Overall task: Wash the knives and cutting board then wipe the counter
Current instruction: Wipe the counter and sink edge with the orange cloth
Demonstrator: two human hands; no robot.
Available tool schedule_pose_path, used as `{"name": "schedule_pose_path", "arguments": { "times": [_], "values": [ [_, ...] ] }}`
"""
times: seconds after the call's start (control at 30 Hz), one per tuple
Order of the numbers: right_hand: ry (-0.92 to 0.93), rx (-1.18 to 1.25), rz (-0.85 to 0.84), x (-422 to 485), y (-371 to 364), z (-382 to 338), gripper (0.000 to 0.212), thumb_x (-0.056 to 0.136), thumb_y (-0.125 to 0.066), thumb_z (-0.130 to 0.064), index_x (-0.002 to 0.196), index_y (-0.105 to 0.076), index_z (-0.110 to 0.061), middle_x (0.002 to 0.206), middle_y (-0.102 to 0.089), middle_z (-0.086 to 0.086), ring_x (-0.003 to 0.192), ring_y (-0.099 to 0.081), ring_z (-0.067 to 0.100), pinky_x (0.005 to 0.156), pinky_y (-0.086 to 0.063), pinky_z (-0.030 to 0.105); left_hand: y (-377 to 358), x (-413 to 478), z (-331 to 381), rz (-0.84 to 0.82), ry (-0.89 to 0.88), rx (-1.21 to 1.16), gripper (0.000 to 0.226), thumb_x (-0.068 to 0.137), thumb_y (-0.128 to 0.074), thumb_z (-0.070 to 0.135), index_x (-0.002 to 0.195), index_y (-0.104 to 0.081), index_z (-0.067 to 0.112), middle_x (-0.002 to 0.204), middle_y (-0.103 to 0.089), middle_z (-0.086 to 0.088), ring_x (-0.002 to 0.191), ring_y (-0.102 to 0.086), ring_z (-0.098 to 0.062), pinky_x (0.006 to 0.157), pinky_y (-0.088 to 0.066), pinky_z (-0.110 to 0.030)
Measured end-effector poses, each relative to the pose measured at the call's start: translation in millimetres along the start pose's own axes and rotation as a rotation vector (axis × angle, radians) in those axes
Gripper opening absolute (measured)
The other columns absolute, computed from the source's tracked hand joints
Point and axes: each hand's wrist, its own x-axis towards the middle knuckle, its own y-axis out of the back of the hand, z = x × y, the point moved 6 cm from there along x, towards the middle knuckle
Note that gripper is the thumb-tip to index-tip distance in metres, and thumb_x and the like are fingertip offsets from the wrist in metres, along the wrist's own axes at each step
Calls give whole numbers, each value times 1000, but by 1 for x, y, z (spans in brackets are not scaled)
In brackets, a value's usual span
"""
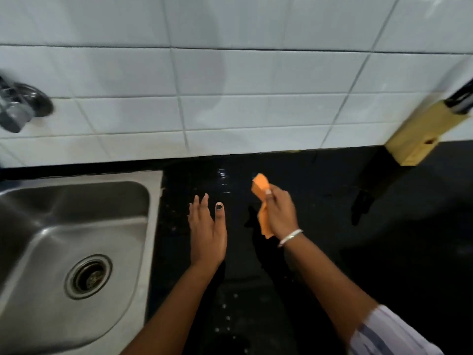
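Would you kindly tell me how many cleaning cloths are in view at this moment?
1. The orange cloth is gripped in the right hand over the black counter, to the right of the sink. Others could lie outside the frame.

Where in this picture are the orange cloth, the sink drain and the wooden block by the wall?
orange cloth (261,186), head view, upper folded end.
sink drain (88,276), head view, centre of strainer.
wooden block (419,131), head view, pale front side.

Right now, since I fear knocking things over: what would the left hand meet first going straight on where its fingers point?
Probably the tiled wall: the left hand points across the wet counter toward it, nothing standing between. Its height is unclear.
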Motion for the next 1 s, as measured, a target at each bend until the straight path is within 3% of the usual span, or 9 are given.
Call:
{"name": "schedule_pose_path", "arguments": {
  "times": [0.13, 0.23, 0.37, 0.5, 0.7, 0.9, 1.0],
  "values": [
    [-198, -172, 264, 11, 139, 82, 36, 96, -41, -24, 107, -64, 1, 97, -65, 20, 89, -61, 32, 71, -38, 29, -41, 8, 6, -65, -15, 209, 83, 84, -15, 66, 151, -24, 17, 160, -11, -1, 148, 4, -15, 120, 1, -37],
    [-329, -327, 411, 12, 221, 132, 32, 99, -40, -16, 114, -60, 5, 106, -61, 28, 98, -58, 40, 79, -42, 36, -55, 19, 6, -28, -29, 282, 83, 85, -15, 64, 148, -30, 12, 159, -18, -8, 148, -1, -22, 120, 3, -40],
    [-487, -564, 402, 15, 257, 179, 38, 101, -36, -25, 129, -53, -5, 121, -48, 26, 107, -51, 42, 95, -39, 45, -57, 21, 5, 91, -59, 350, 79, 89, -17, 61, 144, -37, 8, 155, -28, -11, 147, -9, -26, 121, 0, -42],
    [-482, -833, 258, 45, 234, 192, 37, 99, -39, -24, 130, -51, -7, 125, -46, 24, 114, -45, 44, 97, -34, 50, -58, 21, 0, 112, -71, 347, 73, 92, -21, 58, 143, -39, 9, 154, -29, -10, 147, -10, -24, 121, 0, -41],
    [-377, -901, 129, 84, 179, 171, 38, 100, -36, -26, 133, -46, -11, 126, -44, 22, 115, -43, 42, 96, -34, 48, -57, 24, -5, 143, -84, 251, 77, 90, -18, 65, 144, -38, 13, 154, -30, -5, 147, -10, -19, 120, 1, -37],
    [-55, -838, -122, 65, 40, 90, 41, 99, -34, -29, 136, -44, -15, 129, -45, 19, 114, -45, 37, 92, -35, 42, -49, 21, -6, 85, -71, 22, 73, 89, -19, 64, 144, -39, 20, 154, -30, 4, 147, -9, -9, 117, 7, -28],
    [67, -797, -266, 29, -46, 39, 45, 99, -35, -29, 142, -35, -15, 133, -43, 18, 114, -44, 37, 91, -33, 43, -36, 25, -5, 22, 43, -272, 51, 101, -26, 49, 141, -42, 21, 156, -27, 4, 146, -11, -7, 119, 1, -26]
  ]
}}
